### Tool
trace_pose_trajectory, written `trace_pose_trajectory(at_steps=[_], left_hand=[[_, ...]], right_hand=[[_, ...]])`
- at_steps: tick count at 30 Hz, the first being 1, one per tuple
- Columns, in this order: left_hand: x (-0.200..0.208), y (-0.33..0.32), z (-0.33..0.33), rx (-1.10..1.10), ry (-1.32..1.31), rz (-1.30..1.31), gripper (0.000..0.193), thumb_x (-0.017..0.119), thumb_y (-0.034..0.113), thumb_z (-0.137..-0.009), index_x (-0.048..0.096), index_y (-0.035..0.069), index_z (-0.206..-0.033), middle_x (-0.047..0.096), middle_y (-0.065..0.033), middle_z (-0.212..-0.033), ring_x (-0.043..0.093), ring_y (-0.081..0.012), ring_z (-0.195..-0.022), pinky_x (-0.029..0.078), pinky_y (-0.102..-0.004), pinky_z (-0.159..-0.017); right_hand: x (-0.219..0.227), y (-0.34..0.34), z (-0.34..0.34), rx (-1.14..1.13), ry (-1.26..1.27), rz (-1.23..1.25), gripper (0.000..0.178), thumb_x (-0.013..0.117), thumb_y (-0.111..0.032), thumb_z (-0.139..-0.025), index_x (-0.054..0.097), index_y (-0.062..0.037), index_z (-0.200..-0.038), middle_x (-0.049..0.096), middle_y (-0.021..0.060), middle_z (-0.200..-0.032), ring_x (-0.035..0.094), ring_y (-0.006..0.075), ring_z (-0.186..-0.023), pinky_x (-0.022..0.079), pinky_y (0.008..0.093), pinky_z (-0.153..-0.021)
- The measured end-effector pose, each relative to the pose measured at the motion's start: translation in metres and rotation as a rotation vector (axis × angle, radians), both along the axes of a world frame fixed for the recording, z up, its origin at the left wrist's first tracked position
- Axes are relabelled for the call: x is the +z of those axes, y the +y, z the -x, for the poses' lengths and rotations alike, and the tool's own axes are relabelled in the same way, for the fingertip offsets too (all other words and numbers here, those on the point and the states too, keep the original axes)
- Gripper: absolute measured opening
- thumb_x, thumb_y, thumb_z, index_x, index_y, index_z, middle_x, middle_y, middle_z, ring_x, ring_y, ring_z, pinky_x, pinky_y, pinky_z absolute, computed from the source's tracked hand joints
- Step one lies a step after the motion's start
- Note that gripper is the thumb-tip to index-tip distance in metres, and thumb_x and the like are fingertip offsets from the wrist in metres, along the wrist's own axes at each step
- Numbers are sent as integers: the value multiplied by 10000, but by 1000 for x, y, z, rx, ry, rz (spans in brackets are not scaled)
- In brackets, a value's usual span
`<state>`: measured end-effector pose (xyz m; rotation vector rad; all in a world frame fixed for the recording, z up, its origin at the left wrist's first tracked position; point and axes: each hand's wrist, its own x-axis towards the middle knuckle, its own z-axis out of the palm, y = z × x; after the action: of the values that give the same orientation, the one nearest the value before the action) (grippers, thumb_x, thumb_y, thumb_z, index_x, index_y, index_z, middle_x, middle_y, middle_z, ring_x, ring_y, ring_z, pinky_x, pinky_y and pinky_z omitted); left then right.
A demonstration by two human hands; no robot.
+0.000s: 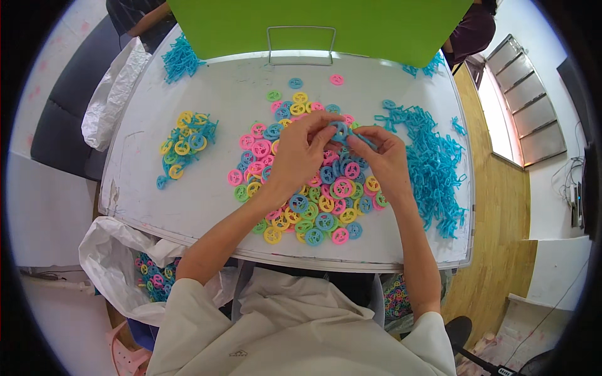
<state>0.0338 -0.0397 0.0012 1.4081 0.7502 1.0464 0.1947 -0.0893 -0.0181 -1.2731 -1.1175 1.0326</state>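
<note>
Over the middle of the table, my left hand (297,153) pinches a small blue plastic wheel (340,131) between thumb and fingers. My right hand (387,163) is closed on a thin teal plastic piece (366,141) whose end meets the wheel; whether the two are joined I cannot tell. Beneath both hands spreads a heap of pink, yellow, green and blue wheels (324,221). To the right lies a large pile of teal plastic pieces (434,166). A smaller cluster of wheels with teal pieces (188,143) sits at the left.
A green panel (326,28) with a wire handle (301,63) stands across the white table's (150,207) far side. More teal pieces (180,61) lie at the far left. Below the near edge, a white sack (103,263) holds colourful parts. Other people sit beyond the panel.
</note>
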Motion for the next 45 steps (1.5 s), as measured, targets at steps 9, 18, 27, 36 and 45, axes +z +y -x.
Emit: trace_pose_trajectory(at_steps=[9,18,27,36,45], left_hand=[[-8,-7,-3,-15,3,-75,217,507,-24,-902,611,-14,-1091,668,-120,-1000,661,-155,-867,542,-273,-744],[-5,-8,-3,13,30,-46,217,553,12,-892,608,-11,-1101,677,-126,-933,659,-149,-856,526,-256,-715],[5,11,16,-104,-46,220,237,584,110,-911,604,-3,-1119,648,-80,-966,647,-129,-810,542,-237,-734],[-1,30,34,25,580,-368,217,657,147,-844,666,52,-1040,629,-91,-960,613,-191,-857,514,-297,-708],[-11,37,33,-98,688,-321,123,607,100,-866,647,1,-927,625,-116,-931,637,-187,-761,489,-286,-634]], right_hand=[[0,-4,5,-70,429,201,231,658,-159,-876,629,18,-1019,666,65,-858,644,135,-748,537,268,-700],[-1,-4,15,-264,-70,-141,179,656,-72,-861,629,58,-980,667,67,-854,648,130,-757,536,244,-697],[23,-10,-1,297,582,-32,229,581,-2,-886,579,18,-1114,596,103,-1122,609,145,-939,500,281,-817],[18,-7,-3,8,84,-193,207,563,-104,-921,596,-13,-1104,625,47,-943,581,103,-842,460,231,-763],[13,-5,3,-33,36,0,213,610,-112,-896,620,14,-1067,645,40,-821,595,83,-752,466,214,-695]])
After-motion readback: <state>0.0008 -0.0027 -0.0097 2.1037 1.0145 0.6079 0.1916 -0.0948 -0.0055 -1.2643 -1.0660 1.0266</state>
